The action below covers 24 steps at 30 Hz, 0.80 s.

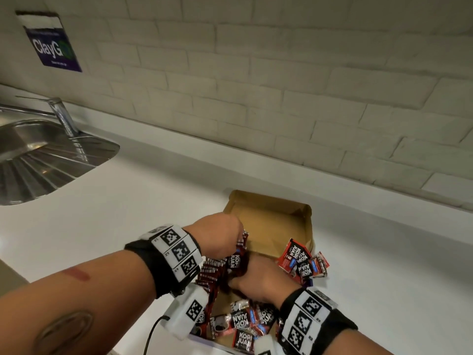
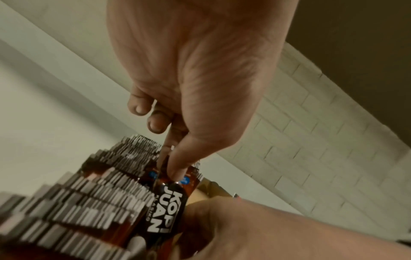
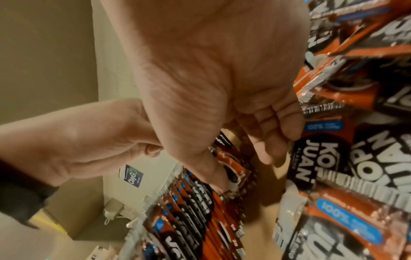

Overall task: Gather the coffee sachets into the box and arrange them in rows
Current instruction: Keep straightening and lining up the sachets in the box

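Observation:
An open cardboard box [image 1: 271,221] lies on the white counter. Red-and-black Kopi Juan sachets stand on edge in a row [image 1: 211,275] along its left wall. My left hand [image 1: 230,245] pinches the top of one sachet [image 2: 171,200] between thumb and forefinger at the far end of that row. My right hand [image 1: 252,276] holds the same sachet lower down, with the thumb [image 3: 217,181] pressed on its edge. Loose sachets lie jumbled at the box's near end [image 1: 243,322] and over its right wall [image 1: 303,261]. The right fingertips are hidden in the head view.
A steel sink [image 1: 38,155] with a tap [image 1: 61,114] sits at the counter's left. A white brick wall runs behind, with a purple sign [image 1: 52,44] on it. The far half of the box shows bare cardboard. A cable [image 1: 151,334] hangs from the left wrist unit.

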Tool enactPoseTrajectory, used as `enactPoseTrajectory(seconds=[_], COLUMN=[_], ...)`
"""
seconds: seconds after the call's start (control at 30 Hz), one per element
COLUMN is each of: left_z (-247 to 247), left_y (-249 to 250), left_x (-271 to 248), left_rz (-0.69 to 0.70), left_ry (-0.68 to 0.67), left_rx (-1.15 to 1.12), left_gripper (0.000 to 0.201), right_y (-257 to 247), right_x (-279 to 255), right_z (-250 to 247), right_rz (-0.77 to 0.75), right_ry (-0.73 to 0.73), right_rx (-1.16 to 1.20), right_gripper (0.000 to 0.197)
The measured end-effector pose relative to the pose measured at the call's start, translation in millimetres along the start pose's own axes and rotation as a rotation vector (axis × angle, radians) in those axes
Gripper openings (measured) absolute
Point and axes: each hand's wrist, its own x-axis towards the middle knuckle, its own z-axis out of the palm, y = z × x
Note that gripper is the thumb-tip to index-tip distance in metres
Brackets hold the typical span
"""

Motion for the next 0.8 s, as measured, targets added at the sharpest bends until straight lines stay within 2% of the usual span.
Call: enactPoseTrajectory(seconds=[0.13,0.27,0.4,0.6,0.8], left_z=[6.9,9.9,11.3,11.2,13.5], left_y=[-3.3,-8.9,-5.6,-4.9,-8.7], left_x=[5.8,8.1,9.3,11.9,10.4], left_rz=[0.001,-0.004,0.014,0.044,0.050], left_ry=[0.000,0.015,0.030,0.044,0.040], left_rx=[0.003,-0.068,-0.145,-0.085,-0.027], left_gripper=[0.010,0.019,0.018,0.020,0.029], right_y=[-0.8,3.9,12.4,24.2,18.5], right_x=[9.8,16.8,21.9,22.2,25.4], right_z=[6.2,10.5,11.1,12.3,15.9], right_rz=[-0.016,-0.031,-0.049,0.009,-0.006], right_ry=[-0.019,0.001,-0.008,0.006,0.011], right_rx=[-0.060,-0.058,-0.035,-0.044,-0.121], right_gripper=[0.036,0.052,0.051,0.068,0.058])
